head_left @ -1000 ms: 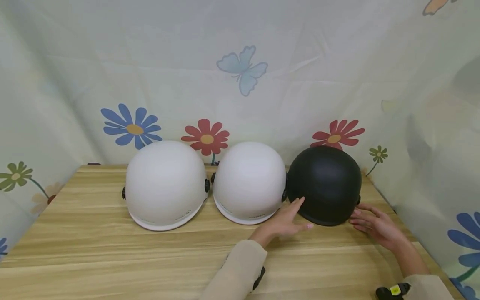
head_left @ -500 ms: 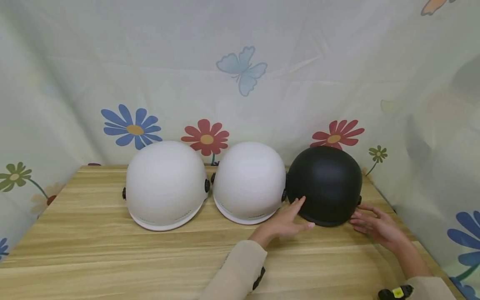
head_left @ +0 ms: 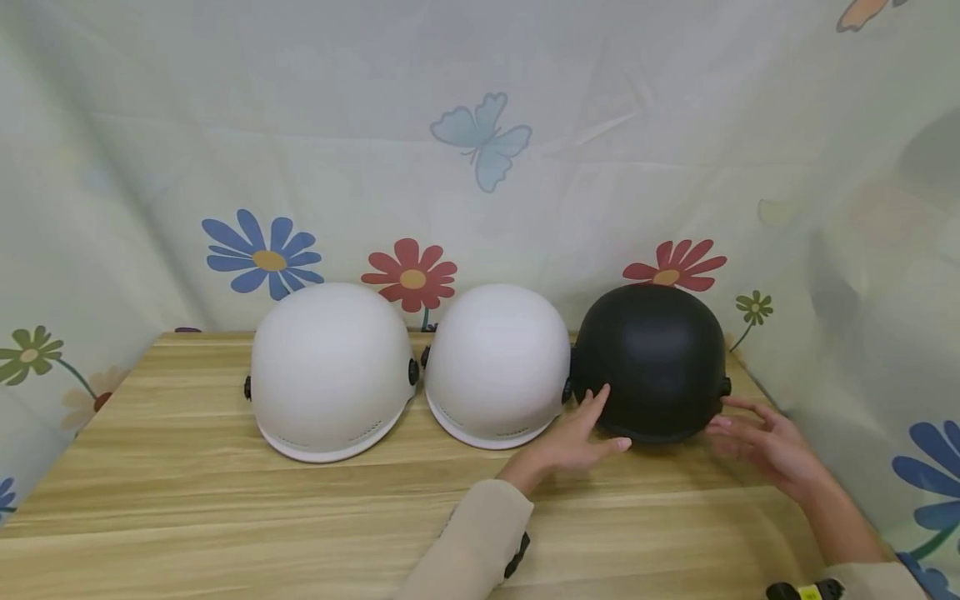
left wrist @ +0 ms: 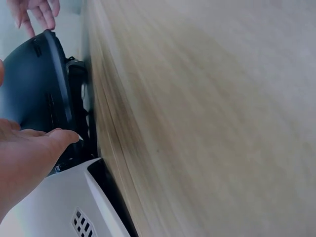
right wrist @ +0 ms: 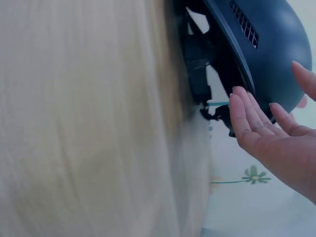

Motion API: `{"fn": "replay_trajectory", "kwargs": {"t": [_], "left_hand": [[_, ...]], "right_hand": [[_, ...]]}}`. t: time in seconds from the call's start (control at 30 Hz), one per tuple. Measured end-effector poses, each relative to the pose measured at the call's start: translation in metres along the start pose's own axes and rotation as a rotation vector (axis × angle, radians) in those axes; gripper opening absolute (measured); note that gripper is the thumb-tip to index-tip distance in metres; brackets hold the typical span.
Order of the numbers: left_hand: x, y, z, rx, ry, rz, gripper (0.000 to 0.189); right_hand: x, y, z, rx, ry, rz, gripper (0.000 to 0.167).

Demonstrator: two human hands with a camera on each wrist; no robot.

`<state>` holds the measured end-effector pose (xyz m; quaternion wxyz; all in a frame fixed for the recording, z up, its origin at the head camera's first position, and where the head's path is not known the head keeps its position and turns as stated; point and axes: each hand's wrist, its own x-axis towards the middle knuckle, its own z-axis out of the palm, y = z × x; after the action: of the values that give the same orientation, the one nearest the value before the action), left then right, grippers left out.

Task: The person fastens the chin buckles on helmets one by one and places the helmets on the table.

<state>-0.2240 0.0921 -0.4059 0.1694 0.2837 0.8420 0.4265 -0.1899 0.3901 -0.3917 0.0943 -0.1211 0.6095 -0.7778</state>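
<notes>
A matte black helmet (head_left: 652, 358) is at the right end of a row on the wooden table, dome up. Its right side is tipped slightly upward. My left hand (head_left: 573, 437) lies along its near left side, fingers spread, with the thumb (left wrist: 61, 138) at the rim. On the other side, my right hand (head_left: 772, 446) touches the right rim with straight fingers. The right wrist view shows those fingertips (right wrist: 237, 94) right under the rim's edge, with dark straps (right wrist: 197, 69) hanging below the shell. The left hand's other fingers are partly hidden.
A smaller white helmet (head_left: 498, 362) stands directly left of the black one. A larger white helmet (head_left: 333, 367) is farther left. Patterned curtains (head_left: 600, 125) close off the back and sides of the wooden table (head_left: 300, 533).
The black helmet has risen slightly, more on its right side. My right hand has moved a little up and to the right with it; the left hand has barely shifted.
</notes>
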Motion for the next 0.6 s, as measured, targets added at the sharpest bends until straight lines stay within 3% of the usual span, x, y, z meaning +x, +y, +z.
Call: {"fn": "replay_trajectory", "kwargs": {"t": [0.3,0.6], "left_hand": [[-0.002,0.005,-0.003,-0.016,0.013,-0.005,0.08],[-0.003,0.005,-0.002,-0.032,0.018,-0.017,0.082]], "right_hand": [[0.0,-0.014,0.019,-0.026,0.028,-0.047,0.031],[0.004,-0.017,0.032,0.058,0.062,-0.074,0.031]]}}
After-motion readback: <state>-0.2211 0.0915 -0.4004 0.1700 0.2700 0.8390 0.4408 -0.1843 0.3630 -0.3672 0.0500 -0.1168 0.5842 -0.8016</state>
